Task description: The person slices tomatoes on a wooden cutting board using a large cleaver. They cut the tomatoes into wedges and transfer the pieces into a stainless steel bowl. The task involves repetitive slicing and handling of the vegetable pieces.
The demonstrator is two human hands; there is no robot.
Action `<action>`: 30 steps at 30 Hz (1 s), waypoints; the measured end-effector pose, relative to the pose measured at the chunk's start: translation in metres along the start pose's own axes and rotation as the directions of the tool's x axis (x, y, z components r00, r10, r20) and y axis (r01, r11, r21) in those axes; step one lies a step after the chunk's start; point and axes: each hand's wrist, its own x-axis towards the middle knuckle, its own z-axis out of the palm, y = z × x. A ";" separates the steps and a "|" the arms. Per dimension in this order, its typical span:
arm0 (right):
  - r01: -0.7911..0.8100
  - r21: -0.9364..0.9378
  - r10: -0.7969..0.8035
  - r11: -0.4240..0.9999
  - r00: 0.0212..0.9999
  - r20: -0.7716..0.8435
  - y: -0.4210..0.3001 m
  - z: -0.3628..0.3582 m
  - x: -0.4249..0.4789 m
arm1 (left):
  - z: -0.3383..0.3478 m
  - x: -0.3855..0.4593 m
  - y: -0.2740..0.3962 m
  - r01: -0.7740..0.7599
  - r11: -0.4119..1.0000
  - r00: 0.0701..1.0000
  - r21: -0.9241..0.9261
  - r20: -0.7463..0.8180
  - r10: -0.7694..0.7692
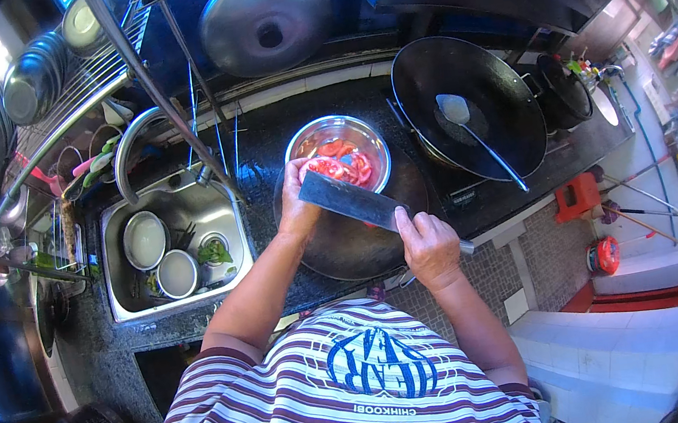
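My right hand [430, 244] grips a cleaver [354, 202] by its handle. The broad blade slants up to the left, its far end against the near side of a cut tomato [328, 168]. That tomato is in my left hand [298, 201], at the near left rim of a shiny metal bowl [381, 142]. Red tomato pieces [359, 167] lie in the bowl, partly hidden behind the blade and the held tomato. Beneath my hands is a round dark cutting board [351, 255], which the bowl partly overlaps. A little red shows on the board beside the blade.
At the left, a steel sink [238, 225] holds two pale-filled bowls [145, 240] and green leaves [214, 251]. A wire rack [87, 103] with stacked metal bowls rises above it. Right of the board, a large wok [490, 89] on the stove holds a metal spatula [477, 135]; a dark pot [564, 92] stands beyond.
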 end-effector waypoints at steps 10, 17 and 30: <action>-0.013 0.049 0.014 0.999 1.000 -0.001 0.016 0.008 -0.002 | 0.021 -0.011 0.016 0.171 0.927 0.985 -0.334 0.022 -0.174; -0.016 0.037 0.016 0.999 1.000 0.006 0.016 0.013 0.006 | 0.020 -0.010 0.004 0.131 0.964 0.991 -0.231 0.024 -0.129; -0.077 0.180 0.062 0.981 0.994 0.085 0.027 0.066 0.038 | -0.014 -0.001 0.002 0.246 0.874 0.969 -0.418 0.136 -0.207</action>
